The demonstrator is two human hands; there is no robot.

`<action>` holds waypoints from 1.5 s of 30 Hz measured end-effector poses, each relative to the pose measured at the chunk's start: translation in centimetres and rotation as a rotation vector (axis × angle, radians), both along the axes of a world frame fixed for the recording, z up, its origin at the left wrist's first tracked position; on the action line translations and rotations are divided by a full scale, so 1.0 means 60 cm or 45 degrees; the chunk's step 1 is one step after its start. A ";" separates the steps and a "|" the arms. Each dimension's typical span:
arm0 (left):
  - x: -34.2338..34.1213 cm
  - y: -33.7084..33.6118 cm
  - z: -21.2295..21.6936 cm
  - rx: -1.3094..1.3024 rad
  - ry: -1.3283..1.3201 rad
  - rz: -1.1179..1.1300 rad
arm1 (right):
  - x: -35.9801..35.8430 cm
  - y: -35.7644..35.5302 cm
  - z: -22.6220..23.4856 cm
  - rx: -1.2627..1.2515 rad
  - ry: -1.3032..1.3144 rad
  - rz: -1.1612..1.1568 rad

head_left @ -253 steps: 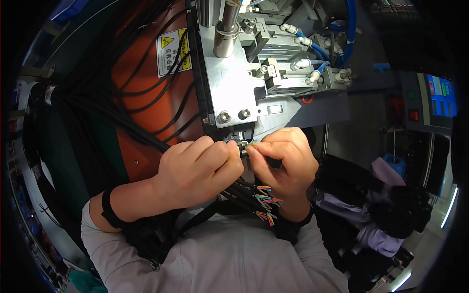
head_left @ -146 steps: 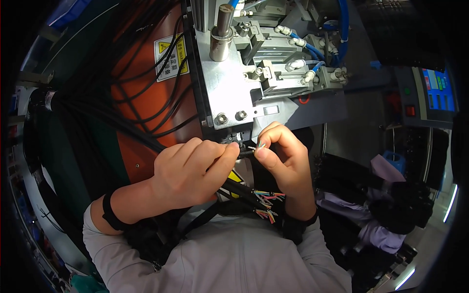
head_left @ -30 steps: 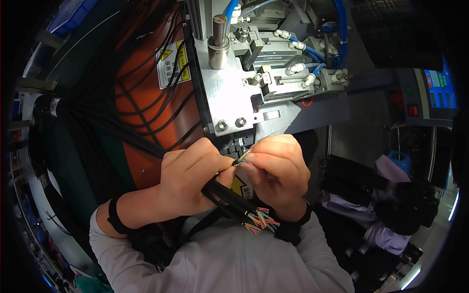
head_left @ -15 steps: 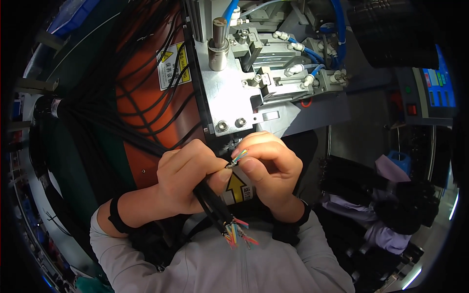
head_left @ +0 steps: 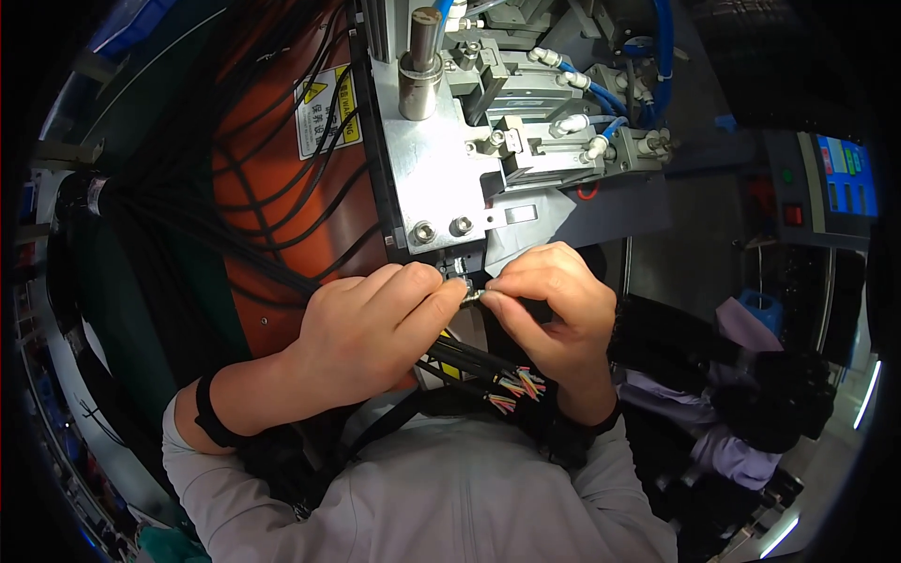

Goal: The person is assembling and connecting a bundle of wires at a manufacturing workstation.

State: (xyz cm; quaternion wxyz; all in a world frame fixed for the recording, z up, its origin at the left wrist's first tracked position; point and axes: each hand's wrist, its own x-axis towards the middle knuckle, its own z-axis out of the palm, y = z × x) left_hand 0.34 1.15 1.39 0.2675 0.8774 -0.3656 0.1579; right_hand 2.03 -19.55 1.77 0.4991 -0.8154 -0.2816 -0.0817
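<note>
My left hand (head_left: 371,324) is closed in a pinch on a black cable just below the metal machine plate. A short silvery stretch of the cable's stripped end (head_left: 476,296) shows between my hands. The fingertips of my right hand (head_left: 560,310) are pinched on that end and hide its tip. Under my left hand hang several more black cables (head_left: 465,352), their jackets stripped back. Their bared coloured wires (head_left: 516,387) fan out in red, yellow, green and white, close to my right wrist.
The machine's metal plate (head_left: 427,183) with bolts and a post stands just beyond my hands. Pneumatic clamps (head_left: 554,155) with blue hoses lie right of it. Black cables (head_left: 253,206) run across an orange panel (head_left: 282,327) at left. A control screen (head_left: 845,178) is far right.
Both hands have shifted slightly right, and the cable end has turned level, its coloured wires now hidden by my right fingers. The hanging cables have swung up and to the right.
</note>
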 end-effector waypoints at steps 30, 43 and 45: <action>-0.004 -0.016 -0.021 0.301 -0.106 0.180 | -0.001 0.025 -0.098 0.382 0.713 -0.275; -0.023 -0.003 -0.014 0.329 -0.012 0.232 | -0.012 0.031 -0.103 0.332 0.660 -0.332; -0.028 0.000 -0.011 0.395 0.012 0.249 | -0.014 0.030 -0.107 0.438 0.863 -0.335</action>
